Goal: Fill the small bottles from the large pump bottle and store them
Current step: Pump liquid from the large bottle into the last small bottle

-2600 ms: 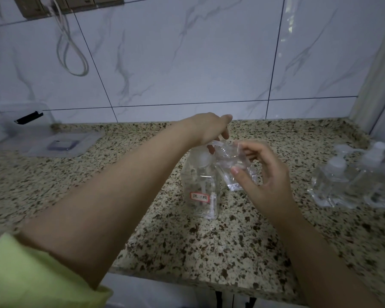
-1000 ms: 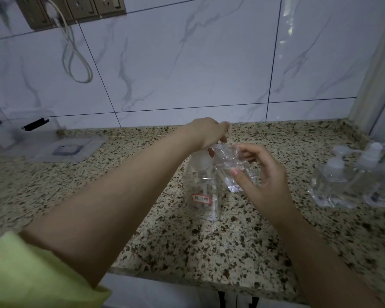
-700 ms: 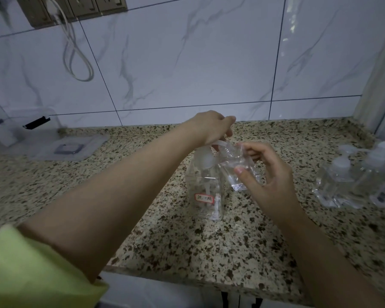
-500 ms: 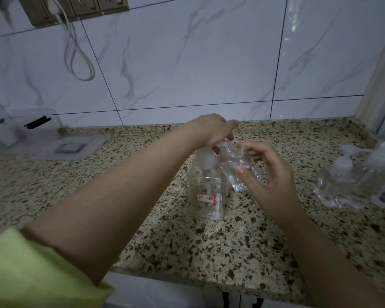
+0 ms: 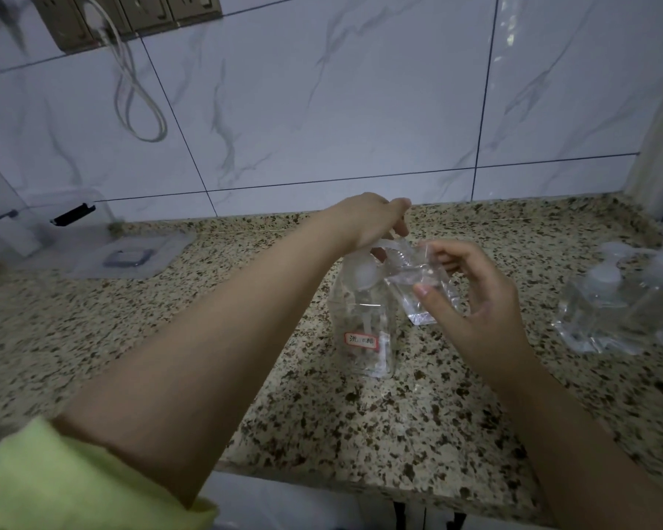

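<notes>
At mid-bench (image 5: 322, 434), the left hand (image 5: 368, 223) presses the large pump bottle (image 5: 364, 323) head. The right hand (image 5: 471, 304) grips a small bottle (image 5: 418, 288), tilted so its mouth meets the spout. Other small pump bottles (image 5: 605, 304) wait on the right.

Home kitchen: granite countertop (image 5: 360, 426), marble-look tiled wall (image 5: 360, 101).

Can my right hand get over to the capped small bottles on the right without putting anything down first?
Probably not freely. The right hand grips a small bottle at the pump spout; the countertop toward the capped small bottles looks unobstructed.
</notes>
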A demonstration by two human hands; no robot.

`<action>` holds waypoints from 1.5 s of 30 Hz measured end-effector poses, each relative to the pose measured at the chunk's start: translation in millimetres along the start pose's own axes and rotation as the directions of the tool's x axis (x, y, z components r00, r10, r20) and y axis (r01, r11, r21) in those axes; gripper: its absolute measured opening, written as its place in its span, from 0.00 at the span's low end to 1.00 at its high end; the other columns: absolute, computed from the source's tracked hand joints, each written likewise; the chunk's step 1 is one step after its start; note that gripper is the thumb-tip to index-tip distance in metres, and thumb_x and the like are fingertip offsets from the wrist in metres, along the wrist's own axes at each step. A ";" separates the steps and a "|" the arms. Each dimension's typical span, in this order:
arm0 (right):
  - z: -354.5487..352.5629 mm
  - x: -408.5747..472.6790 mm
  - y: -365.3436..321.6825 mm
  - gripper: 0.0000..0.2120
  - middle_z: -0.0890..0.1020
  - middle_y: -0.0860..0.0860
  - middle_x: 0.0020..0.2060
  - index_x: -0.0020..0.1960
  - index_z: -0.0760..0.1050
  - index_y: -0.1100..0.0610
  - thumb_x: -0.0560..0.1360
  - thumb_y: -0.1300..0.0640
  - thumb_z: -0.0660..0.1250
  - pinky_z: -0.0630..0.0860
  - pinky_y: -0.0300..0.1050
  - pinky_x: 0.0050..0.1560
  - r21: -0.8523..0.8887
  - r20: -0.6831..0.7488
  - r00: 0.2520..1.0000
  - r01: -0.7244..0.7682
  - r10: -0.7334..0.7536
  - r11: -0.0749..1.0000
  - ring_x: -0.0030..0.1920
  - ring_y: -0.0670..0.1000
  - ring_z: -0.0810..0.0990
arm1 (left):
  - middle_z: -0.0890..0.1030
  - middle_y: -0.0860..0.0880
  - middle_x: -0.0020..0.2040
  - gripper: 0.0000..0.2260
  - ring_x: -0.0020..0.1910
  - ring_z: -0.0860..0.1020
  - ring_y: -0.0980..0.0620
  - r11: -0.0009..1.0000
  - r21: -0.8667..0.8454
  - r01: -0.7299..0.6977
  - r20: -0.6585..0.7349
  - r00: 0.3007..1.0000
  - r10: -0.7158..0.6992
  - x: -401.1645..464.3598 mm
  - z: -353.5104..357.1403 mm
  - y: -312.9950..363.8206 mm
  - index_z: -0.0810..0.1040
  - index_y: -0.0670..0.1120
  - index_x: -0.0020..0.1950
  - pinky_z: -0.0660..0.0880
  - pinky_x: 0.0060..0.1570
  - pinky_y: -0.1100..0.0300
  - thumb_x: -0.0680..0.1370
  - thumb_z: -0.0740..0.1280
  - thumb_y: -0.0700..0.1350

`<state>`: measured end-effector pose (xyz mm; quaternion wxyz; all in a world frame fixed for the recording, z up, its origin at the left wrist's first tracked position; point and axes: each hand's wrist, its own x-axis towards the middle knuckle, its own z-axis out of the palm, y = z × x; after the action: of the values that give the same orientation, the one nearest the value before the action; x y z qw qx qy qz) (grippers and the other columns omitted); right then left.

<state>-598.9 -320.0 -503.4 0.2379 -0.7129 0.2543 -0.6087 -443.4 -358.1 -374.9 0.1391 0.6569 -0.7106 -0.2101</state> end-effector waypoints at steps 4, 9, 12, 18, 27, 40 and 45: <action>-0.7 0.0 1.7 0.17 0.80 0.41 0.54 0.63 0.75 0.52 0.75 0.52 0.71 0.77 0.46 0.61 -0.001 -0.005 1.000 0.003 -0.003 1.000 0.57 0.48 0.79 | 0.83 0.47 0.56 0.24 0.54 0.81 0.48 1.000 0.001 0.000 -0.027 1.000 0.000 2.5 3.7 -0.9 0.82 0.46 0.58 0.73 0.53 0.57 0.85 0.50 0.57; -1.2 -1.1 4.0 0.18 0.80 0.42 0.55 0.63 0.75 0.53 0.75 0.50 0.71 0.77 0.47 0.62 -0.004 0.003 1.000 -0.014 0.015 1.000 0.58 0.48 0.79 | 0.82 0.46 0.56 0.23 0.55 0.79 0.48 1.000 -0.016 0.005 -0.058 0.998 -0.006 2.7 2.6 -1.7 0.83 0.47 0.57 0.72 0.53 0.57 0.85 0.51 0.56; 0.1 -0.8 3.0 0.18 0.79 0.40 0.54 0.63 0.75 0.52 0.75 0.50 0.71 0.76 0.44 0.62 0.002 -0.008 1.000 -0.012 0.012 1.000 0.58 0.45 0.78 | 0.83 0.46 0.56 0.23 0.57 0.78 0.47 0.998 -0.067 -0.001 -0.078 0.997 -0.004 2.2 -0.2 -2.1 0.82 0.48 0.57 0.75 0.60 0.51 0.84 0.51 0.57; -0.9 -1.0 5.2 0.19 0.79 0.39 0.54 0.63 0.75 0.53 0.75 0.50 0.71 0.77 0.46 0.61 0.000 -0.004 1.000 -0.005 0.005 1.000 0.57 0.48 0.79 | 0.81 0.47 0.59 0.24 0.59 0.77 0.47 0.999 -0.032 0.027 -0.064 0.998 -0.029 5.2 3.8 -2.5 0.74 0.47 0.69 0.71 0.57 0.54 0.84 0.49 0.59; -0.5 -1.0 4.2 0.18 0.79 0.37 0.54 0.63 0.75 0.51 0.75 0.51 0.71 0.77 0.47 0.62 0.002 -0.016 1.000 0.013 -0.013 1.000 0.57 0.47 0.79 | 0.83 0.48 0.54 0.22 0.57 0.78 0.48 0.997 -0.071 0.011 -0.107 0.994 -0.019 3.6 3.5 -0.3 0.76 0.47 0.65 0.73 0.58 0.52 0.84 0.50 0.58; -1.1 0.0 2.1 0.18 0.80 0.44 0.54 0.63 0.76 0.55 0.75 0.51 0.71 0.77 0.47 0.61 -0.013 -0.010 1.000 0.011 -0.011 1.000 0.57 0.48 0.79 | 0.82 0.47 0.56 0.22 0.52 0.79 0.49 0.998 -0.057 0.013 -0.084 0.996 -0.018 4.1 -0.2 -0.3 0.73 0.48 0.68 0.72 0.51 0.55 0.84 0.49 0.58; -1.1 -0.9 2.2 0.18 0.80 0.43 0.55 0.63 0.75 0.54 0.75 0.51 0.71 0.76 0.45 0.61 -0.002 -0.011 1.000 0.008 -0.008 1.000 0.57 0.47 0.79 | 0.82 0.47 0.57 0.22 0.57 0.76 0.47 0.998 -0.054 0.008 -0.071 0.997 -0.012 3.8 1.3 -2.0 0.75 0.48 0.66 0.71 0.55 0.53 0.84 0.49 0.58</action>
<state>-600.3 -321.1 -505.3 0.2333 -0.7107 0.2533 -0.6134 -442.7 -361.9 -377.2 0.1810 0.6636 -0.6959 -0.2064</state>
